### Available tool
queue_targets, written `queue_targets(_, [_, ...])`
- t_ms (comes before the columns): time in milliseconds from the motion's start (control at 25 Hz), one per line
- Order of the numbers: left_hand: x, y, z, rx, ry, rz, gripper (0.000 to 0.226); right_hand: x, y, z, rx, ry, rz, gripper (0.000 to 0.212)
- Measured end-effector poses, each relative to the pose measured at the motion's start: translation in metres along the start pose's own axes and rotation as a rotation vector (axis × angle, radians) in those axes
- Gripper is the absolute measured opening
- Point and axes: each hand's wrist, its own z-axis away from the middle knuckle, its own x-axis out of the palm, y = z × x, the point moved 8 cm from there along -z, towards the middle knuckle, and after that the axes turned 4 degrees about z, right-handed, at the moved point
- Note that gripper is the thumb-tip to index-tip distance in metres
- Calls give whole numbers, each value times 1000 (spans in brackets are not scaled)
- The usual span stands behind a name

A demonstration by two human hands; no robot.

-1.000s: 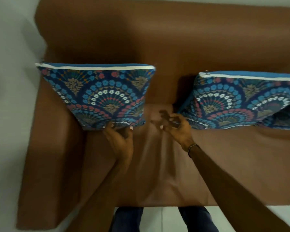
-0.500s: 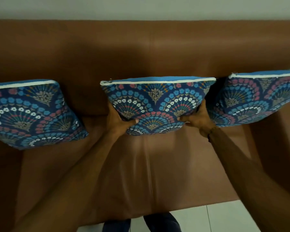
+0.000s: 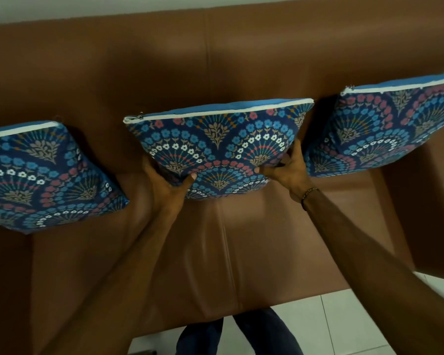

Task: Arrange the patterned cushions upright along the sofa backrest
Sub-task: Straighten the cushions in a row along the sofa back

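Note:
Three blue patterned cushions stand upright against the brown sofa backrest (image 3: 215, 60). The middle cushion (image 3: 221, 144) is held at its lower corners by both hands. My left hand (image 3: 167, 183) grips its lower left side, thumb on the front. My right hand (image 3: 290, 170) grips its lower right side, close to the right cushion (image 3: 390, 129). The left cushion (image 3: 44, 175) leans at the far left, partly cut off by the frame edge. Each cushion has a white zip strip and plain blue back along its top.
The brown sofa seat (image 3: 241, 239) spreads below the cushions, with armrests at both sides. White floor tiles (image 3: 344, 324) and my dark trouser legs (image 3: 215, 334) show at the bottom. A pale wall runs behind the sofa.
A second ago my left hand held the left cushion and my right hand was free. Both hands have since moved to the middle cushion, and the view has shifted right and come closer.

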Motion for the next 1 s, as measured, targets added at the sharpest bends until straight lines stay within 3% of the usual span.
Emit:
queue_targets(80, [8,-13,23,-103,87,-55,87,-11,18,7,111,28,30,93])
queue_targets(160, [37,-4,49,-47,93,-129,45,-35,48,12,210,81,77,73])
queue_targets(320, [148,49,90,126,-231,-115,22,-132,84,17,271,292,63,43])
queue_targets(400, [208,77,103,165,-354,-68,30,-195,91,15,284,429,-32,39])
queue_targets(520, [280,115,109,125,-408,1,64,-292,85,0,240,609,43,65])
queue_targets(640, [340,133,100,17,-445,75,107,-356,75,-52,89,405,69,100])
queue_targets(720, [370,141,93,38,-457,107,118,-378,67,-86,74,229,40,115])
queue_targets(840, [393,152,91,71,-415,131,113,-381,51,-105,174,20,69,102])
queue_targets(1000, [392,150,95,154,-306,111,100,-390,53,-107,158,30,-58,105])
